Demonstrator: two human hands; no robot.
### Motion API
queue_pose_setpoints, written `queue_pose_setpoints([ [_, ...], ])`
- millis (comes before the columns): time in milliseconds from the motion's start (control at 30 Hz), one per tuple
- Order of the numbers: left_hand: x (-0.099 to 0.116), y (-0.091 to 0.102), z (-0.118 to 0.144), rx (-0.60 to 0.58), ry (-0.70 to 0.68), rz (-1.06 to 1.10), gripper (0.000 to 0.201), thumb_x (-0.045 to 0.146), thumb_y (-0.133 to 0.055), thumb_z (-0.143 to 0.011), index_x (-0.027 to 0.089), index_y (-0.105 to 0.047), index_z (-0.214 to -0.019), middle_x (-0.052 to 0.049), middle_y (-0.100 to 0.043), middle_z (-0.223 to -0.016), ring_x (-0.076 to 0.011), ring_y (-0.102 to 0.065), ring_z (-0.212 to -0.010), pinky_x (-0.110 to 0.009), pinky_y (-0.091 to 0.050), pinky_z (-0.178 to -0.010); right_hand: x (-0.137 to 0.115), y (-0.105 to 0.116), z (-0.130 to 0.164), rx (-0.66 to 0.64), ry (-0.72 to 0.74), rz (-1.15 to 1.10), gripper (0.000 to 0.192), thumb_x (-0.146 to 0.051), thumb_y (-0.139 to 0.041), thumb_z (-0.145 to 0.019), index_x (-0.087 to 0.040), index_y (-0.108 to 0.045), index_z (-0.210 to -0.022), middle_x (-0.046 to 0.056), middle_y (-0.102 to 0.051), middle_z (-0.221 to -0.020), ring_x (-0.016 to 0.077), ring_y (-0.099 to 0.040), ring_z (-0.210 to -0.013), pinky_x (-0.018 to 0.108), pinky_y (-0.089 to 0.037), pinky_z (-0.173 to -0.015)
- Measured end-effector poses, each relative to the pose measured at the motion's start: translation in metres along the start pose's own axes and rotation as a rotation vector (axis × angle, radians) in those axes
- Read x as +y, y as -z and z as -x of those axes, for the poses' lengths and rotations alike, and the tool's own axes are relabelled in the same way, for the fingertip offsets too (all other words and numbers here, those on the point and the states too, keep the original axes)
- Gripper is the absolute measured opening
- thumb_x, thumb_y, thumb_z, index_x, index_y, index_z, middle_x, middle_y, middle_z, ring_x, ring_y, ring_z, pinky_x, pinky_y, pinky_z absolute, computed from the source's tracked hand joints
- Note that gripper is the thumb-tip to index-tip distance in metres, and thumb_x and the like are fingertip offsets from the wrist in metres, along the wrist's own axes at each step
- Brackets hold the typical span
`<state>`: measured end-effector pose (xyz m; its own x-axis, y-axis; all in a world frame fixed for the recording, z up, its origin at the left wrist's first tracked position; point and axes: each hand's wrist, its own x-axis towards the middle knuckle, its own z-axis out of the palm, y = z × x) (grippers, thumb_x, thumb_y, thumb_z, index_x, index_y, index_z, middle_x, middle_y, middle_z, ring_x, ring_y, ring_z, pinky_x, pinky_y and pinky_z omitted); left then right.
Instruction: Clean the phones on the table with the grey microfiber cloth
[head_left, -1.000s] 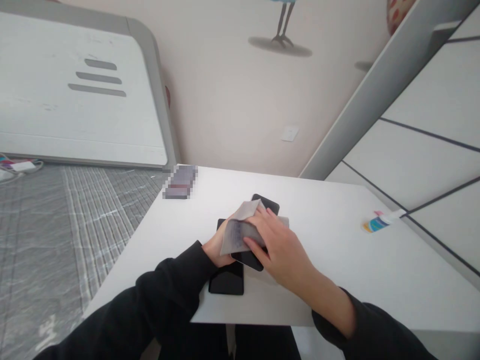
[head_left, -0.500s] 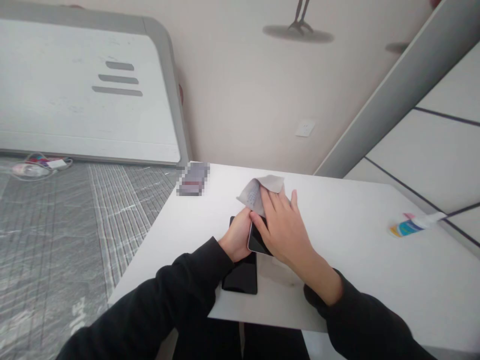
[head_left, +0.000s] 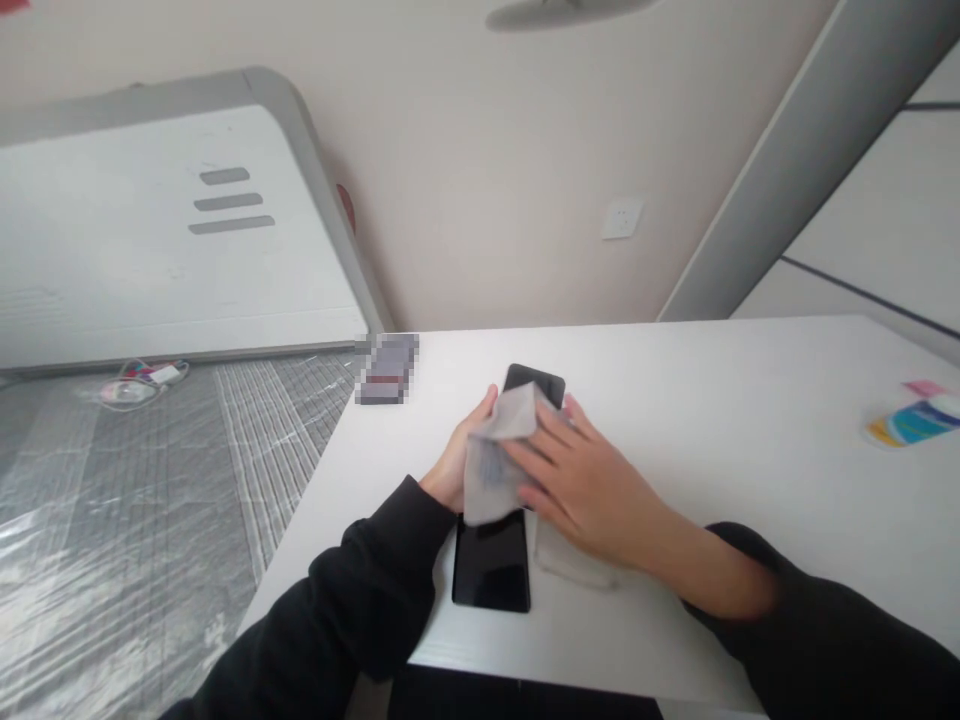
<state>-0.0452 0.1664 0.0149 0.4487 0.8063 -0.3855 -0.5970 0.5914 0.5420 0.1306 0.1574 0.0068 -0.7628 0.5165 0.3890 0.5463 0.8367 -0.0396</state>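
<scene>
Currently, grey cloth (head_left: 495, 465): it lies near the centre of the frame, between the two hands, with one corner pointing up and blurred marks on its lower part.
Upper device (head_left: 531, 378): this dark, flat thing is under the cloth; only its rounded far end comes out, above the cloth. As I judge, its long axis goes away from the person, leaning a little to the upper right; its near end is covered.
Left hand (head_left: 448, 465): it is at the left side of the cloth, half curled, with the thumb up. It appears to have hold of the upper device from the left, but the other fingers are hidden below.
Right hand (head_left: 592, 485): it comes from the lower right, fingers rather straight and slightly spread, touching the cloth. Because of blur, I cannot tell whether they pinch it or only press.
Nearer hand: both are close, the left to the cloth's left border, the right over its right part.
Lower device (head_left: 491, 565): it rests on the desk (head_left: 697, 420), just below the cloth in the frame, its dark face up.
Pale flat thing (head_left: 574, 568): it lies partly under the right wrist.
Right edge of frame: a bottle (head_left: 915, 424) lies on its side, well apart from the hands.
</scene>
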Motion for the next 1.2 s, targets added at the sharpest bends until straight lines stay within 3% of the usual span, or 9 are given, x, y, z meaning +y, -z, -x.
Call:
queue_pose_setpoints([
  [100, 0.007, -0.005, 0.002, -0.005, 0.037, -0.024, 0.075, 0.06, -0.022, -0.107, 0.005, -0.067, -0.13, -0.017, -0.08, -0.103, -0.0264, -0.077, -0.091, -0.037, -0.056, -0.093, 0.007, 0.003, 0.009, -0.002, 0.2, -0.121, 0.055, -0.053, -0.032, -0.109, -0.018, -0.066, -0.135, 0.015, -0.072, -0.13, 0.0352, -0.054, -0.139, 0.065, -0.036, -0.118],
  [200, 0.007, -0.008, 0.003, 0.011, 0.029, -0.065, 0.073, 0.059, -0.024, -0.107, 0.006, -0.068, -0.13, -0.017, -0.08, -0.098, -0.0254, -0.078, -0.083, -0.035, -0.058, -0.086, 0.019, 0.006, 0.013, 0.107, 0.072, -0.008, 0.074, -0.062, -0.019, -0.107, -0.011, -0.065, -0.135, 0.023, -0.07, -0.129, 0.0411, -0.055, -0.136, 0.074, -0.032, -0.114],
  [267, 0.006, -0.01, 0.004, 0.009, 0.045, -0.072, 0.073, 0.059, -0.022, -0.107, 0.007, -0.068, -0.131, -0.018, -0.08, -0.098, -0.0261, -0.078, -0.082, -0.035, -0.058, -0.083, 0.02, 0.005, 0.014, 0.136, 0.043, -0.002, 0.08, -0.069, -0.021, -0.104, -0.009, -0.066, -0.134, 0.022, -0.073, -0.121, 0.0418, -0.057, -0.133, 0.074, -0.029, -0.115],
  [400, 0.006, -0.013, 0.008, -0.019, 0.11, -0.055, 0.081, 0.064, -0.017, -0.105, 0.006, -0.065, -0.133, -0.019, -0.079, -0.102, -0.0269, -0.078, -0.084, -0.035, -0.058, -0.081, 0.012, 0.0, 0.014, 0.098, 0.261, -0.144, 0.073, -0.077, -0.034, -0.098, -0.021, -0.069, -0.13, 0.011, -0.077, -0.117, 0.0319, -0.058, -0.133, 0.058, -0.033, -0.121],
  [567, 0.007, -0.014, 0.01, -0.023, 0.094, -0.1, 0.089, 0.068, -0.01, -0.103, 0.005, -0.067, -0.131, -0.02, -0.079, -0.1, -0.0275, -0.078, -0.085, -0.034, -0.058, -0.08, 0.016, 0.002, 0.015, 0.169, 0.068, -0.033, 0.078, -0.074, -0.032, -0.1, -0.013, -0.066, -0.135, 0.021, -0.073, -0.126, 0.0406, -0.054, -0.137, 0.07, -0.028, -0.118],
  [733, 0.005, -0.013, 0.012, 0.006, 0.134, -0.17, 0.085, 0.068, -0.017, -0.103, 0.005, -0.068, -0.128, -0.019, -0.08, -0.096, -0.0271, -0.078, -0.084, -0.03, -0.056, -0.071, 0.009, 0.002, 0.016, 0.152, 0.201, -0.148, 0.071, -0.077, -0.039, -0.097, -0.021, -0.068, -0.13, 0.012, -0.075, -0.124, 0.0304, -0.056, -0.137, 0.052, -0.034, -0.122],
  [867, 0.003, -0.014, 0.013, -0.044, 0.097, -0.17, 0.085, 0.067, -0.014, -0.104, 0.005, -0.067, -0.129, -0.02, -0.08, -0.1, -0.0282, -0.078, -0.089, -0.035, -0.057, -0.084, 0.009, 0.004, 0.016, 0.178, -0.019, -0.066, 0.076, -0.073, -0.034, -0.101, -0.013, -0.066, -0.134, 0.02, -0.073, -0.123, 0.0388, -0.055, -0.137, 0.064, -0.033, -0.119],
  [1067, 0.005, -0.015, 0.014, 0.013, 0.125, -0.218, 0.088, 0.067, -0.012, -0.103, 0.004, -0.068, -0.127, -0.021, -0.08, -0.1, -0.0278, -0.079, -0.09, -0.033, -0.057, -0.084, -0.002, 0.001, 0.019, 0.102, 0.22, -0.203, 0.071, -0.075, -0.045, -0.096, -0.018, -0.066, -0.134, 0.013, -0.075, -0.123, 0.0283, -0.055, -0.138, 0.049, -0.037, -0.122],
  [1200, 0.006, -0.016, 0.012, 0.019, 0.073, -0.199, 0.09, 0.066, -0.008, -0.103, 0.004, -0.069, -0.125, -0.021, -0.08, -0.1, -0.0283, -0.079, -0.09, -0.034, -0.057, -0.083, 0.009, 0.002, 0.019, 0.146, 0.027, -0.131, 0.07, -0.069, -0.038, -0.102, -0.013, -0.068, -0.131, 0.021, -0.068, -0.136, 0.0358, -0.054, -0.14, 0.058, -0.042, -0.117],
])
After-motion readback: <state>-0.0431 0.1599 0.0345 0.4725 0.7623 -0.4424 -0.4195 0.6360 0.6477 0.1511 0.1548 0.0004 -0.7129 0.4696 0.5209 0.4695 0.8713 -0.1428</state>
